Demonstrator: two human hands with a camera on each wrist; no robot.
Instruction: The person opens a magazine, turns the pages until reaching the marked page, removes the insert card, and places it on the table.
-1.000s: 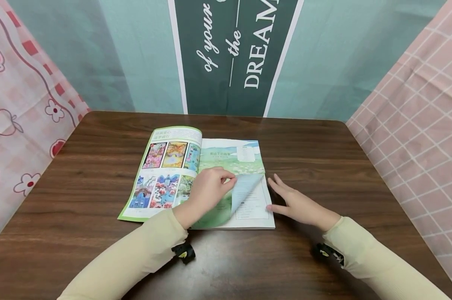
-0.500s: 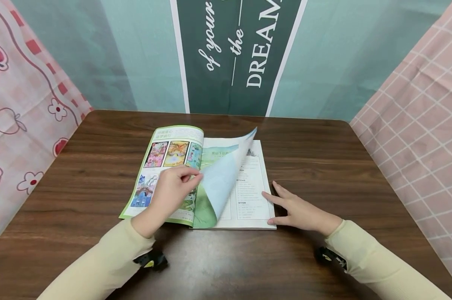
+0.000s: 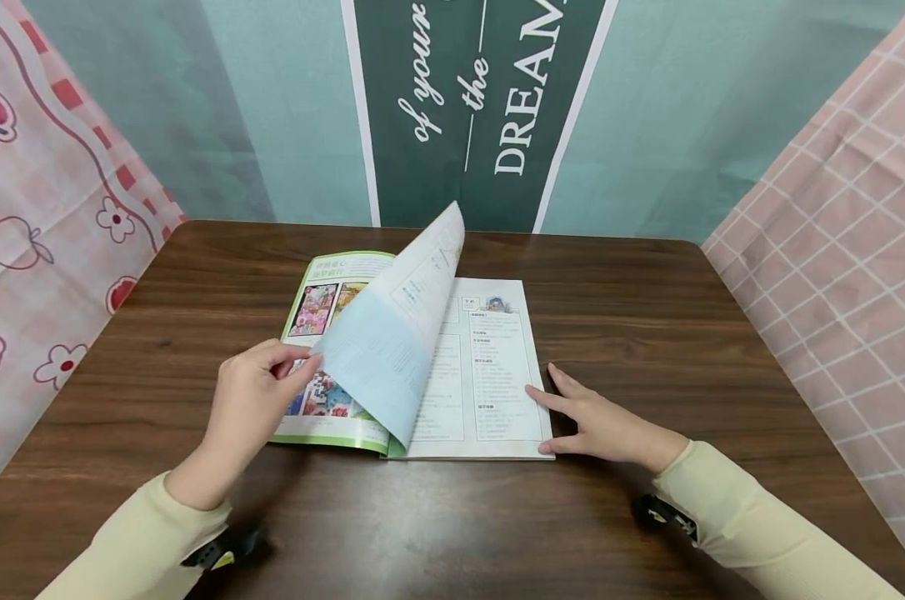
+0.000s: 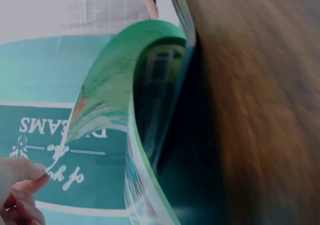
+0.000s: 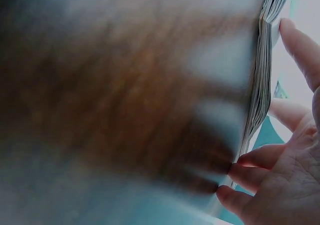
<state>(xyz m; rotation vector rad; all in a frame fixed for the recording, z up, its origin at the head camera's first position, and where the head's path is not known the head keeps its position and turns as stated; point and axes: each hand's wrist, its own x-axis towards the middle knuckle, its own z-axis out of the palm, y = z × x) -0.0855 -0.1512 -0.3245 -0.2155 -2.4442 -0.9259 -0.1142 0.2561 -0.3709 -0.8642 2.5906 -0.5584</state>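
An open magazine [image 3: 505, 367] lies on the wooden table. My left hand [image 3: 253, 396] pinches the edge of a page [image 3: 381, 333] between thumb and fingertips. That page is curled up and over the left side, covering part of the green-bordered picture page [image 3: 332, 429]. In the left wrist view the same page [image 4: 107, 85] arches away from the spine to my left hand [image 4: 22, 187]. At the right edge of the magazine my right hand [image 3: 598, 421] rests with spread fingers, fingertips touching the printed page. The right wrist view shows the fingers of my right hand [image 5: 280, 175] along the stacked page edges [image 5: 260, 80].
The brown wooden table [image 3: 647, 325] extends around the magazine. Behind it hangs a teal cloth [image 3: 647, 117] with a dark lettered panel [image 3: 460, 117]. Patterned pink cloths stand at the left [image 3: 55, 217] and right [image 3: 850, 250].
My left hand has moved left, drawing the page up and across the magazine. More of the printed page beneath shows. My right hand has shifted slightly toward me and stays on the right edge.
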